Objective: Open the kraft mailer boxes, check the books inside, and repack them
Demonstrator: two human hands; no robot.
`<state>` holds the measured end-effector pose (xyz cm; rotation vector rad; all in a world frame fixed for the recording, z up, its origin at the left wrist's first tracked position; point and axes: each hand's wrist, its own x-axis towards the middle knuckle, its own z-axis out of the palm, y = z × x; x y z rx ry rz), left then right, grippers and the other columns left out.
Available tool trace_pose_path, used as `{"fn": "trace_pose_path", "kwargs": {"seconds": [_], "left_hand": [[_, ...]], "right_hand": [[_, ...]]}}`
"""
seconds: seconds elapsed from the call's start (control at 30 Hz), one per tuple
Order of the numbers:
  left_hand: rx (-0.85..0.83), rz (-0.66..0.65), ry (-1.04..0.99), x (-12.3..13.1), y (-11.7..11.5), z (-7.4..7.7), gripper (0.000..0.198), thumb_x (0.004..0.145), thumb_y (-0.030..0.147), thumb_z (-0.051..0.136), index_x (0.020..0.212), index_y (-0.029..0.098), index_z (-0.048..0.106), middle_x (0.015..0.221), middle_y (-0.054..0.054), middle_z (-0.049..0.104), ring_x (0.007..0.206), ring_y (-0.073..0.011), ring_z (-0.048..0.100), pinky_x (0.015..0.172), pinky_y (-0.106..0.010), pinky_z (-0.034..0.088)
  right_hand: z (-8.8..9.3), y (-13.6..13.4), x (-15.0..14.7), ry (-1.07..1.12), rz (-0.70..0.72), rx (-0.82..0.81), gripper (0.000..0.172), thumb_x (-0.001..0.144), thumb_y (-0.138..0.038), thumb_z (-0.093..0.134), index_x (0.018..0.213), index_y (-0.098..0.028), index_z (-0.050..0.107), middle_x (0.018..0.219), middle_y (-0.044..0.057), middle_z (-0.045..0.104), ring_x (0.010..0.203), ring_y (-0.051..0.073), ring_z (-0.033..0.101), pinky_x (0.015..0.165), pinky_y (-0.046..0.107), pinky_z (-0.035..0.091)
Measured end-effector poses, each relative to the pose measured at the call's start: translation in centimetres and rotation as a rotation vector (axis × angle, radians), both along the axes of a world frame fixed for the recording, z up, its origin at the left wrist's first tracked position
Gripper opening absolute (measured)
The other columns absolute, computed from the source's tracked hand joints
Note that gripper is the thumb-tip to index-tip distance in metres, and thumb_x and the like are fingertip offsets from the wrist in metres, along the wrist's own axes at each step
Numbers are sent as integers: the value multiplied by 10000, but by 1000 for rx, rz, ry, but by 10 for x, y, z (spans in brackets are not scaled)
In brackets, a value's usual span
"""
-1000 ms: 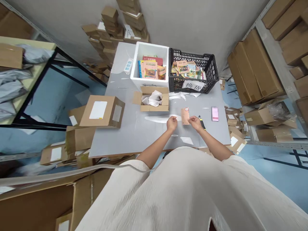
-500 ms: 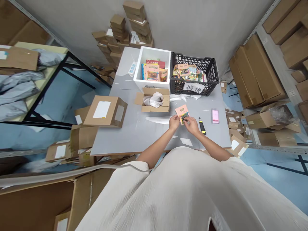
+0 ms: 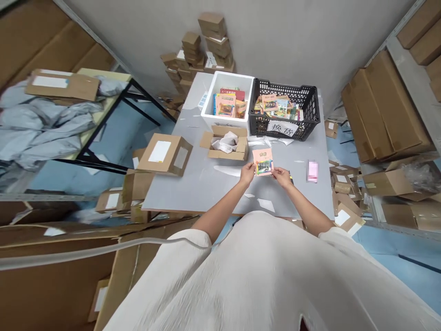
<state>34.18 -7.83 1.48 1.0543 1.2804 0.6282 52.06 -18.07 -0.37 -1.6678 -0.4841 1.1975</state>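
Between my two hands is a pink book (image 3: 262, 162) with a colourful picture on its cover, held above the grey table. My left hand (image 3: 247, 174) is closed on its left edge. At the lower right edge, my right hand (image 3: 282, 176) pinches the same book. Just beyond the book stands an open cardboard box (image 3: 224, 153) with crumpled white paper (image 3: 225, 142) in it. A utility knife (image 3: 291, 177) lies by my right hand, mostly hidden behind it.
At the back of the table (image 3: 193, 193) stand a white foam box (image 3: 225, 122) and a black plastic crate (image 3: 302, 133), both holding books. A closed carton (image 3: 165, 154) sits at the left. A phone (image 3: 312, 171) lies at the right. Paper scraps (image 3: 266, 205) lie near the front edge.
My right hand has moved from the book's face to its right edge. The book is now more upright and turned to face me. My view has swung a little to the left.
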Motion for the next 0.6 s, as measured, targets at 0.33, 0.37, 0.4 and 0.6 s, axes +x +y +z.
{"fn": "trace_pose_path", "kwargs": {"seconds": [0.33,0.37,0.4,0.6], "left_hand": [[198,-75,163,-45,32,15,432,814,274,803,1232,179,855,903,-26,775,706,-163,632,720,-300,563],[205,-74,159,-49,39,16,424,809,265,803,1221,179,858,895,-24,774,709,-166,641,724,-302,570],[213,-75,151,-53,46,17,408,804,252,803,1201,178,860,898,-26,778,724,-172,657,741,-307,583],[205,-47,53,-63,98,28,359,759,149,775,1111,176,844,1007,-70,845,945,-248,787,972,-408,654]], "right_hand": [[21,60,-20,-4,11,101,483,700,-578,961,967,-196,833,783,35,780,761,215,717,785,366,629],[23,66,-24,-33,18,104,483,706,-591,950,961,-197,836,771,33,771,770,222,717,789,371,629],[25,72,-28,-61,19,104,482,714,-602,937,958,-198,836,761,32,763,780,229,718,797,376,630],[41,123,-52,-141,-56,120,434,747,-572,886,953,-197,811,775,34,761,790,232,735,810,386,643]]}}
